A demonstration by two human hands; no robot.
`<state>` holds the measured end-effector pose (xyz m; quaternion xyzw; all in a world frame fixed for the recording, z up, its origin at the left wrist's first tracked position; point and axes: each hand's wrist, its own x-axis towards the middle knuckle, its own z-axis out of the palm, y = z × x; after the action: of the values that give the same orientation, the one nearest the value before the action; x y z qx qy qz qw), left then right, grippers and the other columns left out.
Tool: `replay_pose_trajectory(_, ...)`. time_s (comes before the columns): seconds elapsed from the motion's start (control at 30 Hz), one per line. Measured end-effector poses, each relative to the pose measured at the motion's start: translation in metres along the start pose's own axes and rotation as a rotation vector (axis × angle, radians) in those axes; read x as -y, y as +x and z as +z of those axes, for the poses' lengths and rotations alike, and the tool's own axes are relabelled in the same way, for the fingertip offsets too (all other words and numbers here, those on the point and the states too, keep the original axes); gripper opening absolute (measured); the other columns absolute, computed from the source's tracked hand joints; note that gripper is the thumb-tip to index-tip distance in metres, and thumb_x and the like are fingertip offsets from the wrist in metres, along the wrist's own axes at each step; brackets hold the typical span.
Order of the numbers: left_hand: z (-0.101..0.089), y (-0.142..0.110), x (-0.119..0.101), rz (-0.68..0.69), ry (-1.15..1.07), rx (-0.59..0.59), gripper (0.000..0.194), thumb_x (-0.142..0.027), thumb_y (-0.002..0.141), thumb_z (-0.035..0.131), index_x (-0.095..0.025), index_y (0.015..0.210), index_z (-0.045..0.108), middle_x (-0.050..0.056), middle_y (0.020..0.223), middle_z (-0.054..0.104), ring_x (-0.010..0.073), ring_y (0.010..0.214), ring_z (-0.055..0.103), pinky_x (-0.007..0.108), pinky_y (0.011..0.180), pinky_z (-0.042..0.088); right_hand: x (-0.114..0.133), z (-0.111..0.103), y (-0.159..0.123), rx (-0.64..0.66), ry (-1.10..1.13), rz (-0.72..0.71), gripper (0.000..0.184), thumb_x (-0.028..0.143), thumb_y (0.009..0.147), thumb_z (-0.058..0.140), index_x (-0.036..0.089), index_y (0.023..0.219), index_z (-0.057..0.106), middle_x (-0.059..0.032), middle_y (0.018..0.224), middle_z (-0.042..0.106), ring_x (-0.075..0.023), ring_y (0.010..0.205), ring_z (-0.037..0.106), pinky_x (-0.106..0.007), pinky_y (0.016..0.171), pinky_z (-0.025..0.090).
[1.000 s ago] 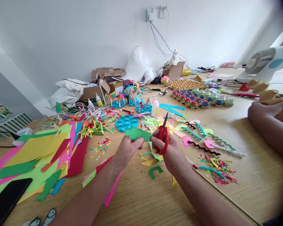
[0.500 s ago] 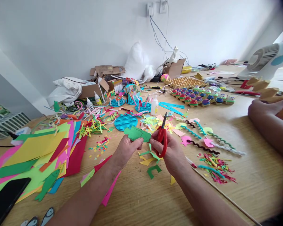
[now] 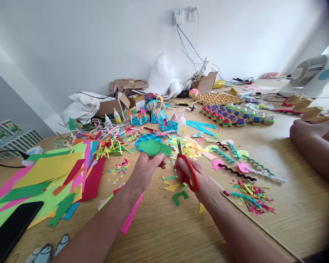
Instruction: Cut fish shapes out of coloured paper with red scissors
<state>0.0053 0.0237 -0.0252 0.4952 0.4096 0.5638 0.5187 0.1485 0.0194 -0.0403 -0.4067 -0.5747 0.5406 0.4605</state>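
green paper (image 3: 154, 148) in left hand (image 3: 149, 166), red scissors (image 3: 189, 173) in right hand (image 3: 195, 176).

A wood-grained table (image 3: 164, 230) spanned the frame. Left: coloured paper sheets (image 3: 46, 170) lay overlapped, with a black phone (image 3: 16, 226) at lower left near grey fish cutouts (image 3: 45, 252). Centre: a clear bottle (image 3: 181, 126) stood upright near blue strips (image 3: 201, 126). Right: fuzzy twisted strands (image 3: 238, 172) lay above shredded scraps (image 3: 250, 191); a thin stick (image 3: 259, 222) slanted towards the lower right. Upper right: a white fan (image 3: 311, 76) stood.
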Motion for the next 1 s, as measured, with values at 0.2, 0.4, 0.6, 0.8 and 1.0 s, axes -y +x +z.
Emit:
replay_pose_trajectory(0.2,0.001,-0.003,-0.013,0.051,-0.100,-0.067,0.013,-0.027,0.069,0.062,-0.014,0.066,0.061,0.000,0.063,0.060,0.0118,0.061,0.056,0.024,0.057,0.047,0.010,0.005,-0.017,0.064,-0.104,0.094,0.038,0.053,0.078,0.045,0.019,0.060,0.047,0.0065,0.041,0.041,-0.0101,0.039,0.037,-0.021,0.041,0.029)
replay_pose_trajectory(0.4,0.010,-0.011,-0.013,-0.028,-0.168,-0.011,0.016,-0.028,0.067,0.063,-0.012,0.067,0.064,0.002,0.064,0.064,0.0127,0.059,0.059,0.027,0.058,0.049,0.017,0.007,-0.050,0.100,-0.226,0.118,0.038,0.052,0.078,0.042,0.020,0.058,0.043,0.0049,0.047,0.041,-0.0110,0.043,0.037,-0.023,0.042,0.028)
replay_pose_trajectory(0.6,0.018,-0.021,-0.017,-0.098,-0.192,0.074,0.018,-0.028,0.067,0.065,-0.010,0.065,0.065,0.004,0.064,0.065,0.0127,0.058,0.059,0.027,0.059,0.050,0.011,0.005,-0.060,0.072,-0.270,0.097,0.038,0.050,0.082,0.040,0.021,0.057,0.040,0.0045,0.047,0.040,-0.0115,0.046,0.035,-0.024,0.044,0.027)
replay_pose_trajectory(0.8,0.021,-0.025,-0.019,-0.120,-0.175,0.117,0.019,-0.029,0.068,0.064,-0.010,0.063,0.065,0.004,0.060,0.064,0.0126,0.054,0.059,0.027,0.058,0.049,0.015,0.007,-0.063,0.065,-0.146,0.137,0.040,0.054,0.079,0.045,0.020,0.057,0.041,0.0058,0.046,0.039,-0.0094,0.042,0.033,-0.021,0.041,0.026)
replay_pose_trajectory(1.0,0.022,-0.027,-0.022,-0.118,-0.186,0.124,0.017,-0.028,0.067,0.064,-0.011,0.064,0.066,0.004,0.060,0.065,0.0126,0.054,0.059,0.027,0.058,0.050,0.014,0.007,-0.064,0.061,-0.128,0.146,0.041,0.056,0.077,0.046,0.020,0.058,0.043,0.0061,0.046,0.038,-0.0088,0.040,0.034,-0.021,0.039,0.026)
